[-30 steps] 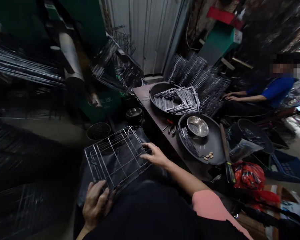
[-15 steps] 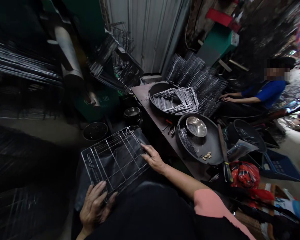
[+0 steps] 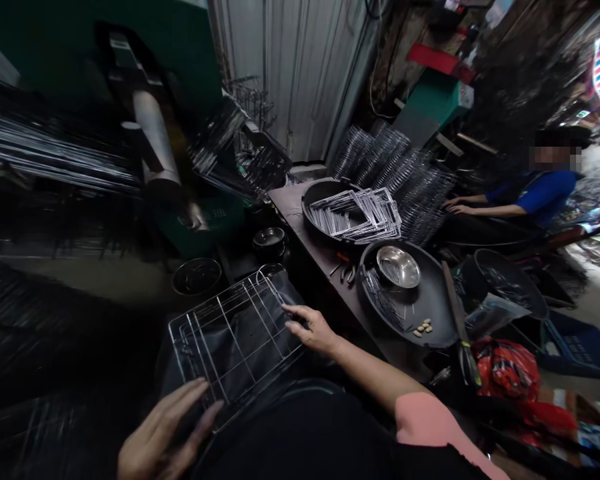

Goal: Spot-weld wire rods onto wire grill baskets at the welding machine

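A wire rack (image 3: pixel 237 333) of shiny metal rods lies across my lap on dark cloth. My right hand (image 3: pixel 316 330) is at the rack's right side, its fingertips curled over the edge wire and the thumb below. Near the rack's closest left corner, my left hand (image 3: pixel 167 427) has its fingers stretched out and the thumb apart. Its fingertips are close to the corner wires, and the hand is slightly blurred; whether it touches the metal I cannot tell.
On the bench (image 3: pixel 300 207) at right, a black pan (image 3: pixel 313 230) bears rectangular wire frames. A second pan (image 3: pixel 437 327) holds a steel bowl (image 3: pixel 399 267) and thin rods. Pliers (image 3: pixel 349 274) lie beside them. A green machine (image 3: pixel 205 230) stands left; a person in blue (image 3: pixel 550 193) sits right.
My left hand has drawn back from the rack's corner, toward the lower left, and its fingers have straightened. My right hand stays at the right edge. The whole view has shifted slightly.
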Action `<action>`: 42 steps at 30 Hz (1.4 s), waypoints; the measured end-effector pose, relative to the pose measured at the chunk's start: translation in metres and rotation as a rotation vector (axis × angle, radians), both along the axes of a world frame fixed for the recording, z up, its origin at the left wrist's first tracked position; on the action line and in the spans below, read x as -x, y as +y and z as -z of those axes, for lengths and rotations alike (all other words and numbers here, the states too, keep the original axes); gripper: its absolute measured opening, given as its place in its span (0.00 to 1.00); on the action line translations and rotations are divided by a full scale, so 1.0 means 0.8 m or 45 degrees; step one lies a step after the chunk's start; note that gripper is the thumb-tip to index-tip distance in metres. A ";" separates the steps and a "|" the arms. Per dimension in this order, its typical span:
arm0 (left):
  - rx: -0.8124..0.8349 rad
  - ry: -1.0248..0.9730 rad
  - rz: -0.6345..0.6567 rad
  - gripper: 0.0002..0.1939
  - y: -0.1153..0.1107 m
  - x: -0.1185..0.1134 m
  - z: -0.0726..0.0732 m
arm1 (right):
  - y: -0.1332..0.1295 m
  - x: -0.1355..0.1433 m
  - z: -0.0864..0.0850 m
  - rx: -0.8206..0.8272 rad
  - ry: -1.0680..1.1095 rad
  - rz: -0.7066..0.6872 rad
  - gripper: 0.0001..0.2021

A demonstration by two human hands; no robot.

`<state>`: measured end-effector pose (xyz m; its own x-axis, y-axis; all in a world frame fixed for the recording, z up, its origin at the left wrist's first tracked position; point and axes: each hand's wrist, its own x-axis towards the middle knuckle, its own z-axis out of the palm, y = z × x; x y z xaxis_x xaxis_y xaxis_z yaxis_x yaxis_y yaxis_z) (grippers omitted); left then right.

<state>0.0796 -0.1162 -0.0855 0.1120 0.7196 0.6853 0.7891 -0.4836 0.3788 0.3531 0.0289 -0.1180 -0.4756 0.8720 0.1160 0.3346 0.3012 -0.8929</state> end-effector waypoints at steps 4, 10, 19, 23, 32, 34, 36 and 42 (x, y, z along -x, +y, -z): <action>0.215 0.220 -0.092 0.22 0.088 -0.004 -0.021 | 0.001 0.002 -0.002 -0.012 0.019 -0.025 0.22; 0.592 0.551 -0.064 0.35 0.203 -0.083 -0.002 | 0.000 -0.001 0.008 -0.067 -0.016 0.004 0.21; 0.430 0.403 -0.255 0.38 0.196 -0.096 0.029 | -0.002 -0.004 0.015 -0.084 -0.014 -0.047 0.23; 0.490 0.455 -0.194 0.42 0.206 -0.090 0.030 | -0.002 -0.003 0.016 -0.084 -0.042 -0.071 0.23; 0.686 0.389 -0.132 0.33 0.204 -0.089 0.004 | -0.004 -0.002 0.018 0.067 0.027 -0.010 0.23; 0.732 0.093 -0.124 0.32 0.194 -0.057 -0.012 | -0.003 -0.004 0.012 0.178 0.070 0.033 0.25; 0.745 -0.298 -0.285 0.34 0.175 -0.019 -0.024 | 0.000 -0.009 0.003 0.327 0.112 0.074 0.28; 1.285 -1.311 -0.687 0.36 0.101 0.036 0.007 | 0.022 -0.013 -0.022 0.626 0.107 0.081 0.19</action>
